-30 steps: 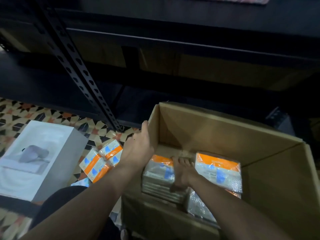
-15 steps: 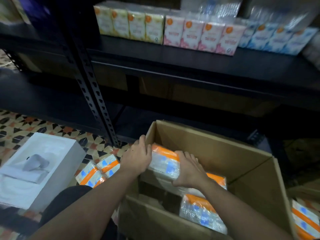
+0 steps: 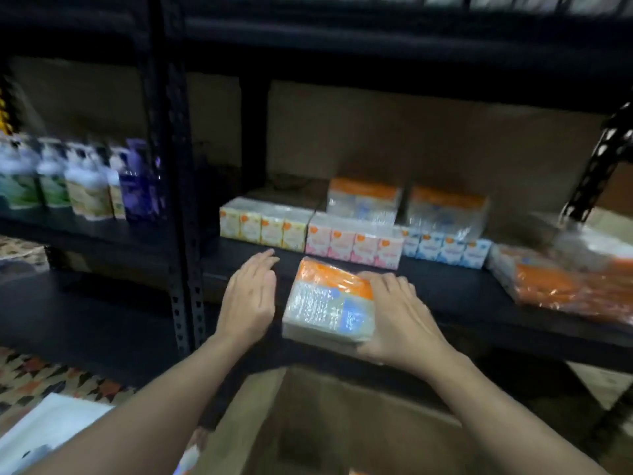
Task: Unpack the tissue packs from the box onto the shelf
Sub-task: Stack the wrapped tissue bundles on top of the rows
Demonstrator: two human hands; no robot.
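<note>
The tissue pack point(image 3: 329, 303) is at the front edge of the shelf point(image 3: 445, 291), the left hand point(image 3: 250, 298) just left of it, the right hand point(image 3: 400, 320) against its right side. A row of small packs point(image 3: 352, 243) stands behind. The box point(image 3: 359, 409) lies below the shelf; bottles point(image 3: 68, 186) stand left of the post point(image 3: 178, 207).

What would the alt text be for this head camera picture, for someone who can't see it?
A person's right hand holds an orange-topped tissue pack at the front of a dark shelf, with the left hand open just left of it. Rows of small yellow, pink and blue packs stand behind, and an open cardboard box sits below.
</note>
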